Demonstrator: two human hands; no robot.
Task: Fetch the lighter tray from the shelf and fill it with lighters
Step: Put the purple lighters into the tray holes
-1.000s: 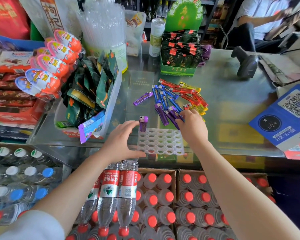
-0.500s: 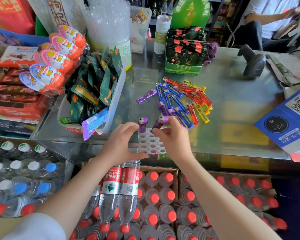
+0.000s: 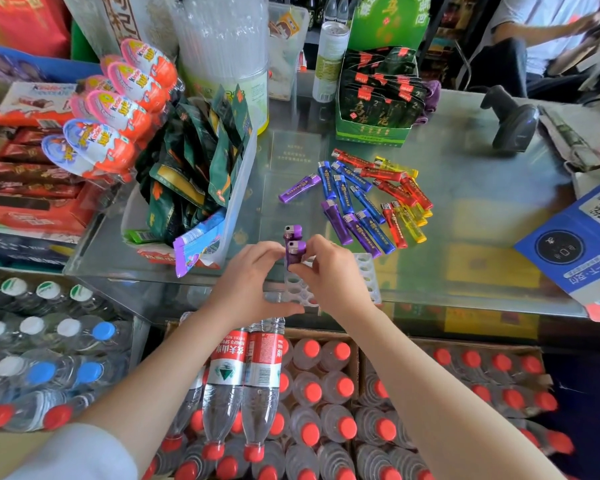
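Note:
A clear plastic lighter tray (image 3: 368,271) with rows of round holes lies at the near edge of the glass counter (image 3: 482,216). One purple lighter (image 3: 292,231) stands upright in its far left corner. My right hand (image 3: 329,271) pinches a second purple lighter (image 3: 295,252) upright just in front of the first. My left hand (image 3: 253,282) rests against the tray's left side, fingertips touching that lighter. A loose pile of purple, blue, red and yellow lighters (image 3: 371,199) lies on the glass behind the tray.
A clear bin of green snack packets (image 3: 201,174) stands left of the tray, with chocolate eggs (image 3: 118,109) beyond. A green tea box (image 3: 378,98), a barcode scanner (image 3: 510,123) and a blue QR sign (image 3: 575,244) sit further back and right. Water bottles (image 3: 257,393) stand below. A seated person (image 3: 541,39) is far right.
My right hand took a purple lighter from the pile and brought it left over the tray, now upright beside the standing one. My left hand stayed at the tray's left side.

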